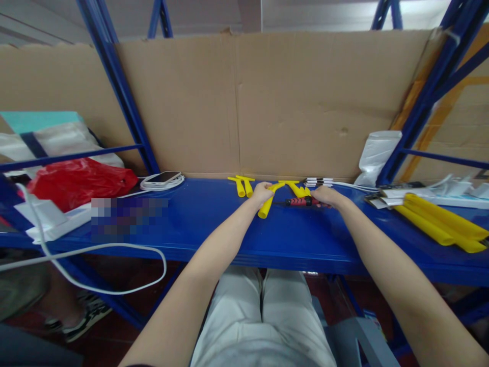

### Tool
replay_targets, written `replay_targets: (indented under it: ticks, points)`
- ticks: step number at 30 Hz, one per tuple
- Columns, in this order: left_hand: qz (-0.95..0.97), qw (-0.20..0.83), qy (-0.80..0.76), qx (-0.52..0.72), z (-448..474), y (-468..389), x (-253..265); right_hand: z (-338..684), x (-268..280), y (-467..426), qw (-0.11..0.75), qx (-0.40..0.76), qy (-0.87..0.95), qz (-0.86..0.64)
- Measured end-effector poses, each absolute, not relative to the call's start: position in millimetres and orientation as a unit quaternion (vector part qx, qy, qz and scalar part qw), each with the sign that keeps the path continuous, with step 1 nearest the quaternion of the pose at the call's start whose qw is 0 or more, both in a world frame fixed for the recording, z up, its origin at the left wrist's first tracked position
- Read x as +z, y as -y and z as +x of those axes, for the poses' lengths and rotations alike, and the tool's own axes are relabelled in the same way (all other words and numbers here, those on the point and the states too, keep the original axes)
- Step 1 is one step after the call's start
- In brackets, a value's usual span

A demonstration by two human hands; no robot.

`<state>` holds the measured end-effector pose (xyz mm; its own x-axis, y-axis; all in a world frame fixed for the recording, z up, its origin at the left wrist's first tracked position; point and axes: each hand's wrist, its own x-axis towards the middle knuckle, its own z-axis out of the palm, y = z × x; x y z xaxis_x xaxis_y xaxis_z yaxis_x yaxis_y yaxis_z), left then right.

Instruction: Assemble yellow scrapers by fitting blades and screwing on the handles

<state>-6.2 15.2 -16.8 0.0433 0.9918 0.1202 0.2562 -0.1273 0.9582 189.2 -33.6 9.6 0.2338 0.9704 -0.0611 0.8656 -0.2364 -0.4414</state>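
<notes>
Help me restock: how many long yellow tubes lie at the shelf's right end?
3 long yellow tubes, side by side on the right end of the blue shelf; more may lie hidden beneath them.

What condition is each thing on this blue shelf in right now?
left hand: closed around a yellow tube.
right hand: resting on the red-handled tool; grip unclear.
red-handled tool: lying flat on the blue shelf.
yellow tubes at the right: lying loose in a pile.
phone: lying flat on a coiled white cable.
red bag: crumpled.
</notes>
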Motion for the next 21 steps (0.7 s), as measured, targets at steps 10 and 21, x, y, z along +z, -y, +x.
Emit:
replay_targets:
  ticks: [10, 21]
  points:
    - [0.614, 0.393, -0.533, 0.429, -5.8, -19.2, -20.7, 185.4, 14.5, 38.6, 0.091, 0.150, 0.610, -0.773]
    - [0.619, 0.378, -0.541, 0.426, -7.2, -20.8, -21.4, 222.1, 7.6, 15.8, 0.111, 0.071, 0.591, -0.796]
